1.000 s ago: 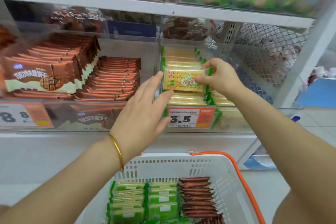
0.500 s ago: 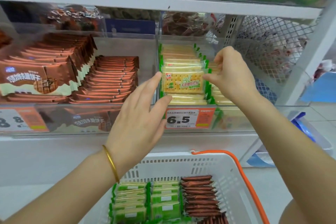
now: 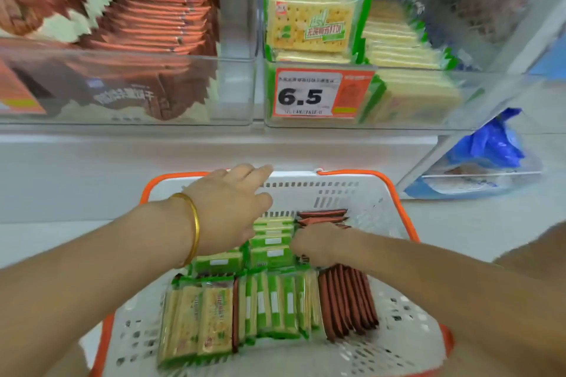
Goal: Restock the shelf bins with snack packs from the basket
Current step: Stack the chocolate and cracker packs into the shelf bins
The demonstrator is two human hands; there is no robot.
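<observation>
Green packs [image 3: 271, 254], R grip [image 3: 318, 243] touching, closure unclear

White basket [image 3: 352, 193], slotted walls, orange rim, carries green-and-cream cracker packs [image 3: 272, 254] w/ white labels, plus plain reddish-brown packs [image 3: 349, 300]. Above, in a clear bin [image 3: 413, 125], the top pack [image 3: 309, 27] shows pale-yellow dotted crackers under a green logo. Price tag [image 3: 309, 96]: orange-red, white panel, black "6.5". Left-bin packs [image 3: 162, 15]: brown, cream zigzag edges. Gold bangle [image 3: 191, 226]; blue plastic bag [image 3: 490, 144] at rt.
</observation>
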